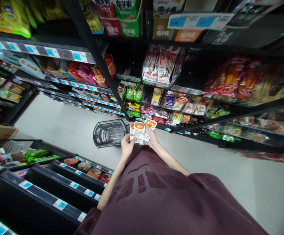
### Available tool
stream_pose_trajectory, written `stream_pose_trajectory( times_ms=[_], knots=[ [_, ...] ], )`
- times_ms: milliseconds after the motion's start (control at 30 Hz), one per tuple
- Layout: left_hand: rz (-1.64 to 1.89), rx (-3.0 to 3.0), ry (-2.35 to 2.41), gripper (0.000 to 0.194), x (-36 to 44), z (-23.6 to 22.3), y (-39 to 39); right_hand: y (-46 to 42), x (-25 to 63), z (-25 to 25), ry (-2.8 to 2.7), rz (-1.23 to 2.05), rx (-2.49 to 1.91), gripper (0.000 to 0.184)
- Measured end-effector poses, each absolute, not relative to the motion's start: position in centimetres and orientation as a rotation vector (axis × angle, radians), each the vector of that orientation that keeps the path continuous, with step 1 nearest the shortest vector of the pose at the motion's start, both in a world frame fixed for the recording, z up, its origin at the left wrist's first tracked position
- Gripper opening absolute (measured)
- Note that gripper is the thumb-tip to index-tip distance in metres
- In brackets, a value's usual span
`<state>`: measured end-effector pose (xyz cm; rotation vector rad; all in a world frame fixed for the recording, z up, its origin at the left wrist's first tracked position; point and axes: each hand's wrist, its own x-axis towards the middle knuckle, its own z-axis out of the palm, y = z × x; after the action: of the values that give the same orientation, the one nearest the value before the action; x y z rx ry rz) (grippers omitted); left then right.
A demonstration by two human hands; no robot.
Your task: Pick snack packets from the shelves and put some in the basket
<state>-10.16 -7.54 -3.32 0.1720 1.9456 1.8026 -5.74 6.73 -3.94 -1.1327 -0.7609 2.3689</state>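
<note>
My left hand [127, 143] and my right hand [153, 137] are raised together in front of my maroon shirt. Between them they hold a small stack of snack packets [140, 131], clear with orange-and-white tops. The left hand grips the packets at their lower left. The right hand grips one packet at the right side, its orange top sticking up toward the shelves. A dark plastic shopping basket [109, 132] lies on the floor just left of my hands, tipped so its open side faces me.
Black store shelves [156, 85] full of packaged snacks run ahead and to the right. Lower shelves [58, 182] with blue price tags stand at my left. A cardboard box [0, 130] sits at far left. Pale floor [66, 124] forms the aisle.
</note>
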Motion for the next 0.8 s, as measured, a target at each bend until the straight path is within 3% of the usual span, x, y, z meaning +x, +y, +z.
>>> stream_pose_trajectory(
  times_ms=[300, 533, 800],
  knots=[
    [1.89, 0.042, 1.952, 0.036, -11.3, -3.8, -8.9, 8.1, -5.3, -4.1, -0.756, 2.22, -1.27, 0.034],
    [1.958, -0.067, 1.858, 0.077, -11.4, -3.3, -8.8, 7.0, -5.4, -3.8, -0.998, 2.266, -1.204, 0.036],
    [1.891, 0.11, 1.771, 0.062, -10.5, -3.8, -8.3, 5.4, -6.2, -4.0, -1.369, 2.315, -0.954, 0.043]
  ],
)
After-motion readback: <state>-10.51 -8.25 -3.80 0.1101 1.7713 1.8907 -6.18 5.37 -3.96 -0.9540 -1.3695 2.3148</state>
